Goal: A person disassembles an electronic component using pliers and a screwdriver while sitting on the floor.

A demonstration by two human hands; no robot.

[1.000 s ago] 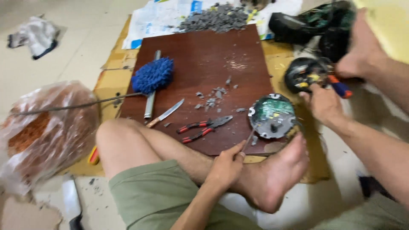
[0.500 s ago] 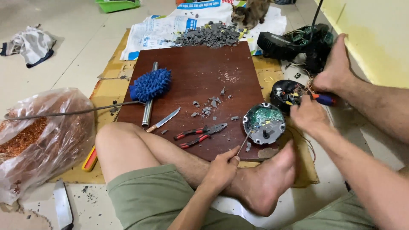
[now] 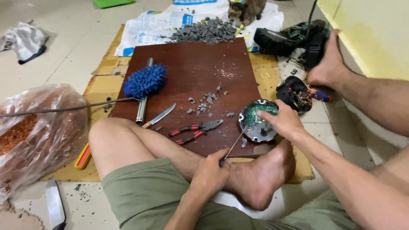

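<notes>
My left hand (image 3: 211, 172) rests on my ankle, closed around a thin screwdriver (image 3: 234, 147). Its tip points up to a round grey unit with a green circuit board (image 3: 254, 123) at the near right corner of a dark brown board (image 3: 191, 72). My right hand (image 3: 283, 121) lies on top of that unit and grips its right side. Red-handled pliers (image 3: 194, 129) and a knife (image 3: 158, 116) lie on the board just left of the unit, among small grey chips (image 3: 204, 100).
A blue mop-head duster (image 3: 145, 81) on a metal tube lies at the board's left. A grey rubble pile (image 3: 204, 30) and a cat (image 3: 245, 9) are behind it. Black wired parts (image 3: 294, 91) sit right, near my foot (image 3: 328, 64). A plastic bag of copper (image 3: 38, 123) stands left.
My right hand has left the black wired part and come down onto the round unit. My left hand has stayed by my ankle with the screwdriver.
</notes>
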